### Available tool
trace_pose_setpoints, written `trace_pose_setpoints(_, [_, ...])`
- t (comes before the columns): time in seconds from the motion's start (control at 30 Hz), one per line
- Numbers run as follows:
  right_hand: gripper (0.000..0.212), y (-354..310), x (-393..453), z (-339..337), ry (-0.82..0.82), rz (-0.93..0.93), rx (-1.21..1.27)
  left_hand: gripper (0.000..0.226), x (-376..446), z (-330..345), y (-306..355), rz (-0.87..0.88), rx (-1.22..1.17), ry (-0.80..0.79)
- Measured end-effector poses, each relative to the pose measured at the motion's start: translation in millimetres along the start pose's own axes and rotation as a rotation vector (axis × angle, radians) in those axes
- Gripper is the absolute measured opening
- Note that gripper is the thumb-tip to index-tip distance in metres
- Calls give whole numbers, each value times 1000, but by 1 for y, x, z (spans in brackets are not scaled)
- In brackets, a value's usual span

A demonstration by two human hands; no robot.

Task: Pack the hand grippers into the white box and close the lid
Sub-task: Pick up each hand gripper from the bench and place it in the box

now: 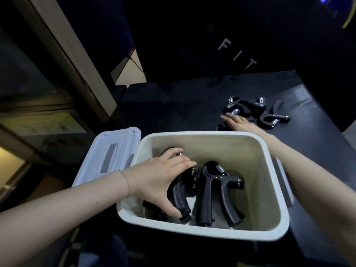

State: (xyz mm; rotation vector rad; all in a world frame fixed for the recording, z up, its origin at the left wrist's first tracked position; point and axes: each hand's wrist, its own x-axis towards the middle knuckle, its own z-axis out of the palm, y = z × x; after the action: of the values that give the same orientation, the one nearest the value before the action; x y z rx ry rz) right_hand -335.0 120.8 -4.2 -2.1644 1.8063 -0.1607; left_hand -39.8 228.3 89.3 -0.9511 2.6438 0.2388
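Reaching down into the box, the left hand grasps a gripper: fingers curl over its top end and the thumb lies along the lower handle. That gripper sits at about 9 o'clock inside the box, its handle pointing toward 6. Just beside it, toward 3 o'clock, a second gripper stands on the box floor with both handles spread toward 6 and its spring and knob at the top. More dark parts show under the left hand, at 8 o'clock and at 11 o'clock in the box; how many pieces they make up cannot be told.

The right hand is released, fingers straight and pointing toward 10 o'clock, lying flat over the table beyond the far rim of the box. Whether its fingers touch anything cannot be told. A pile of loose grippers lies on the table just past that hand, at 1 o'clock from the box, some overlapping.

The lid stands open at 9 o'clock of the box, tilted away from it. A dark panel with pale letters rises at 12 o'clock behind the table.
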Motion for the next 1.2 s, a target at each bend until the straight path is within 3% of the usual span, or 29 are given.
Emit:
trace_pose_setpoints(0.33, [68,9,31,23,-12,82,47,110,9,10,-3,-44,-167,-98])
trace_pose_setpoints(0.6, [56,29,53,35,22,-60,-24,110,13,12,-7,-43,-230,-126])
trace_pose_setpoints(0.9, [52,8,19,14,79,-46,-162,110,11,11,-5,-44,-240,-136])
trace_pose_setpoints(0.97, [55,5,14,1,126,-52,-196,110,10,11,-5,-41,-236,-133])
trace_pose_setpoints(1.1, [91,-1,5,-29,268,-68,-156,111,8,9,-4,-43,-241,-126])
trace_pose_setpoints(1.2, [95,-10,-2,-50,406,-70,-115,112,5,7,-3,-44,-237,-128])
